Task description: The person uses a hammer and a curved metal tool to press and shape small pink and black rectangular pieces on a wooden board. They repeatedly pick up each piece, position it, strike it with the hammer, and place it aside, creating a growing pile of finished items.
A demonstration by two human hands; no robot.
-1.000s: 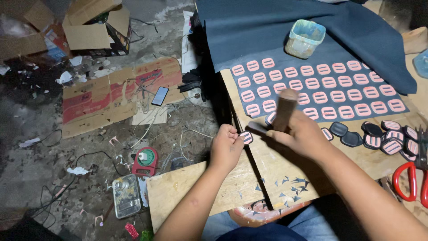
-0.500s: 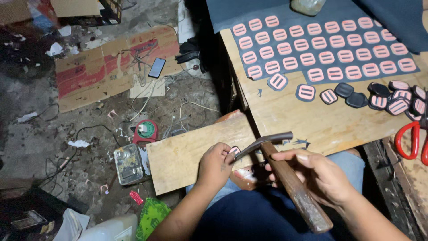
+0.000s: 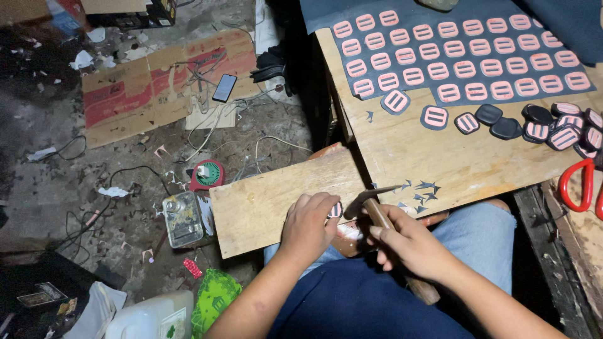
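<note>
My left hand [image 3: 308, 227] presses a small pink-and-dark buckle piece [image 3: 335, 209] against the near edge of a wooden board [image 3: 264, 201] on my lap. My right hand [image 3: 408, 245] grips the wooden handle of a hammer [image 3: 372, 202], whose metal head rests right next to the piece. Many more pink buckle pieces [image 3: 452, 63] lie in rows on a dark sheet [image 3: 568, 28] on the wooden table [image 3: 433, 160] ahead. Several cut-out dark-backed pieces [image 3: 540, 125] sit at the sheet's near edge.
Red-handled scissors [image 3: 581, 185] lie at the table's right edge. On the floor to the left are flattened cardboard [image 3: 138, 85], a phone [image 3: 224, 88], tangled cables, a red round device [image 3: 207, 174], a metal tin [image 3: 182, 218], a white jug [image 3: 151, 317] and a green bag [image 3: 213, 298].
My hands came down from the table to the board on my lap. The hammer dropped from upright to its head beside the piece under my left fingers.
</note>
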